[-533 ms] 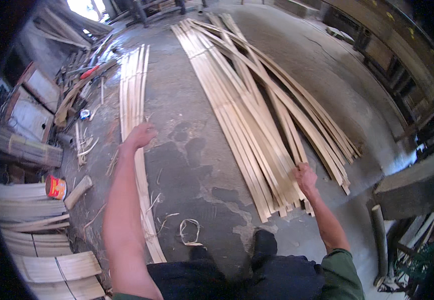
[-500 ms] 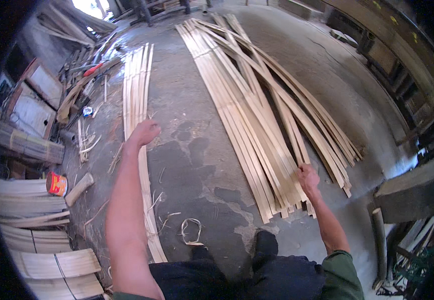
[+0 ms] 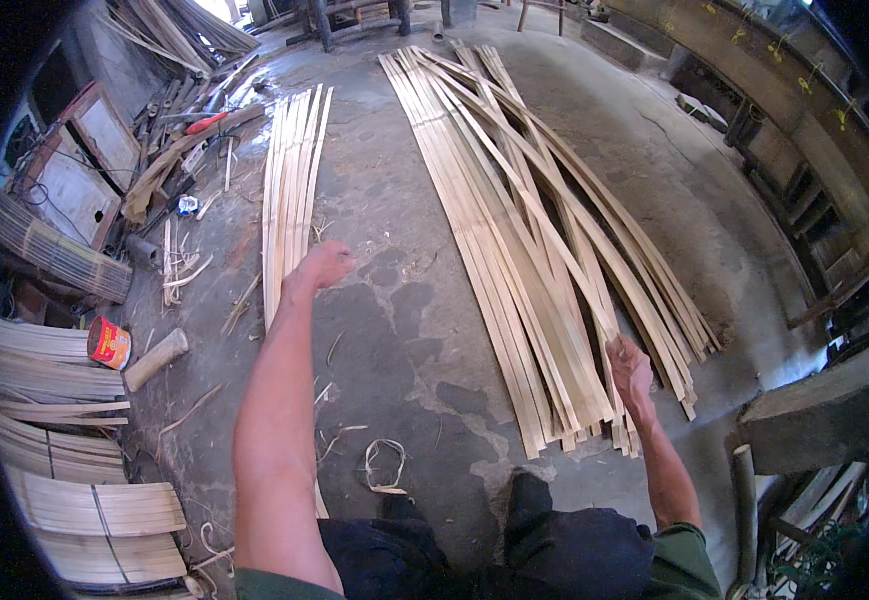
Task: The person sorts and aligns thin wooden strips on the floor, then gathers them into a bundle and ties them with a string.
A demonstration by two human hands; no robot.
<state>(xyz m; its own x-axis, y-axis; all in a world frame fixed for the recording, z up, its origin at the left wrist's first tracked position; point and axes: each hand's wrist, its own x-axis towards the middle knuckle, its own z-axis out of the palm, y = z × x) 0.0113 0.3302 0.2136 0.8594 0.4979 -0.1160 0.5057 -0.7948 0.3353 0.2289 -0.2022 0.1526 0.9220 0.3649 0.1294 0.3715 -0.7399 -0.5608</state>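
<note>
Strip work, both arms reaching out over the concrete floor (image 3: 404, 370). Right hand (image 3: 630, 368) is gripping the near end of a pale strip (image 3: 575, 275), fingers closed around it; exactly how many strips are sitting in that grip, cannot tell. Pale strip is running far and to the left from the fist, slanting across other strips in the fanned pile (image 3: 482, 265), which is lying on the right side. Left hand (image 3: 326, 264) is hanging just right of the left row (image 3: 290, 190), fingers curling loosely inward; cannot tell if anything thin is tucked inside, nothing is showing. Fibre loop (image 3: 387, 489) is lying near, between the two groups.

Handling well, judged from here: pale strip is crossing neighbours at the far part, so pulling sideways is probably risking dragging others along; raising the near end first, then drawing it clear along its own length, is looking safer. Keeping the grip light but firm is likely helping, since edges may be sharp and a long thin strip is probably flexing and whipping at the far end. Left hand is being free-looking, so using it as a second support farther along would probably be steadying the length. Watching the near ends is also worthwhile: they are lying unevenly, and snagging there is seeming possible.
</note>
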